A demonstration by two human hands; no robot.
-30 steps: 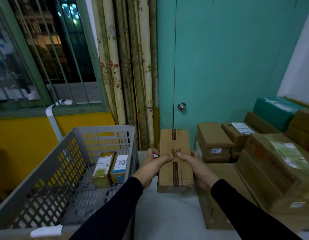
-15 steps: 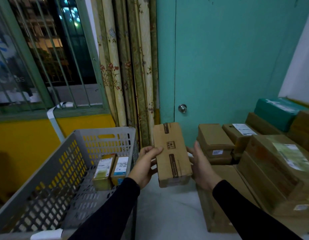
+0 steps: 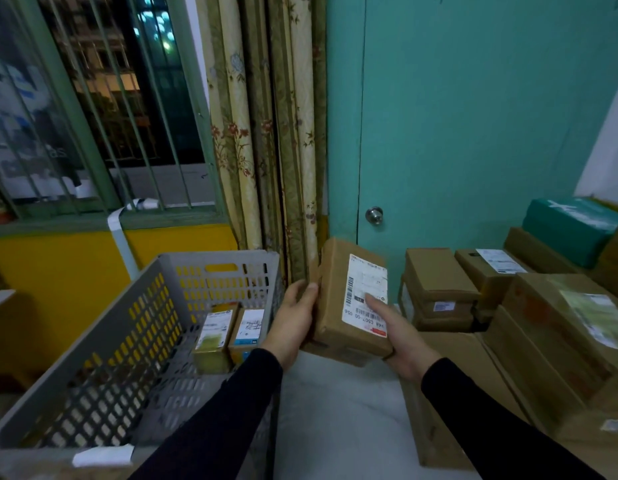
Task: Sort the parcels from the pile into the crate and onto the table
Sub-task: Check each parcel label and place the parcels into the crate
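A brown cardboard parcel (image 3: 332, 306) with a white shipping label facing me is held above the white table (image 3: 335, 417), between both hands. My left hand (image 3: 293, 323) grips its left edge, thumb on the front. My right hand (image 3: 394, 330) holds its lower right corner, thumb lying on the label. The grey plastic crate (image 3: 103, 358) stands at the left with two small labelled boxes (image 3: 228, 332) upright at its far end. The pile of brown parcels (image 3: 529, 327) lies at the right.
A green parcel (image 3: 570, 226) tops the pile at the far right. Behind the table are a teal door with a knob (image 3: 374, 215), floral curtains (image 3: 266, 133) and a barred window (image 3: 93, 98) above a yellow wall.
The parcel has been turned over in my hands: its taped side faced me before, and now the labelled side does. Both hands shifted their hold on its edges.
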